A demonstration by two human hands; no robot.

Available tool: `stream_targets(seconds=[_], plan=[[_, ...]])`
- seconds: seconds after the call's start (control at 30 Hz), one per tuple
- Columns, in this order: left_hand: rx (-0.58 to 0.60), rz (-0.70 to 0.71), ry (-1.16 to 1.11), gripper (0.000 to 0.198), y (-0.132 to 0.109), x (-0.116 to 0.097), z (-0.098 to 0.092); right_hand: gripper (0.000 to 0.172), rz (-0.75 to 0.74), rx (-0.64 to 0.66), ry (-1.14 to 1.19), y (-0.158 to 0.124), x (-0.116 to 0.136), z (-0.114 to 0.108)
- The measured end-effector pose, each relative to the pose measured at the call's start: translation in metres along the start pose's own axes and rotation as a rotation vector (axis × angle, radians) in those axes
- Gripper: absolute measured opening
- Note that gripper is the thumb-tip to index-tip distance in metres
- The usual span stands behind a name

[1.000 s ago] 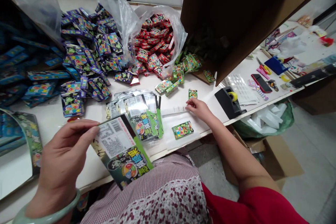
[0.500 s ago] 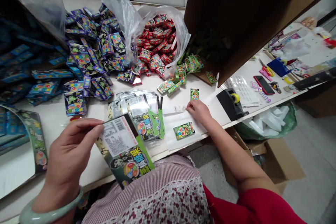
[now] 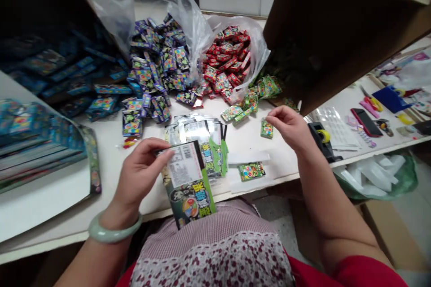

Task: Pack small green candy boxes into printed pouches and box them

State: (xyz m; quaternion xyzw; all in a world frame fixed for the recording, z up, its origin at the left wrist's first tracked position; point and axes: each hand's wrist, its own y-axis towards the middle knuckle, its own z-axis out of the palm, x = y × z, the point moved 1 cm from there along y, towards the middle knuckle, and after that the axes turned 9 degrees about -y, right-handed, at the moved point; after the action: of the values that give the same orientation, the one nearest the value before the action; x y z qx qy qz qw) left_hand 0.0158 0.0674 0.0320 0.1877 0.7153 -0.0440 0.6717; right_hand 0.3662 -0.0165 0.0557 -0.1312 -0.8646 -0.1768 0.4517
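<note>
My left hand is closed on a flat printed pouch with a white label, held over the table's near edge. My right hand pinches a small green box and holds it just above the white table. Another small green box lies flat near the front edge. A stack of matching pouches lies between my hands.
Piles of purple boxes, red boxes in a clear bag and green boxes spilling from a big cardboard box fill the back. Blue boxes sit left. A black tape dispenser, a phone and scissors lie right.
My right hand has picked the small green box up off the table and lifted it. The view has shifted, so everything sits further right. My left hand still holds the pouch.
</note>
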Motion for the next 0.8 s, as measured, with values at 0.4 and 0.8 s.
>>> stream_targets(seconds=[0.4, 0.8], plan=[[0.104, 0.007, -0.121, 0.005, -0.010, -0.019, 0.006, 0.010, -0.267, 0.924, 0.152, 0.022, 0.135, 0.128], [0.087, 0.013, -0.191, 0.005, -0.006, -0.015, 0.004, 0.015, -0.199, 0.930, 0.071, 0.027, 0.130, 0.142]])
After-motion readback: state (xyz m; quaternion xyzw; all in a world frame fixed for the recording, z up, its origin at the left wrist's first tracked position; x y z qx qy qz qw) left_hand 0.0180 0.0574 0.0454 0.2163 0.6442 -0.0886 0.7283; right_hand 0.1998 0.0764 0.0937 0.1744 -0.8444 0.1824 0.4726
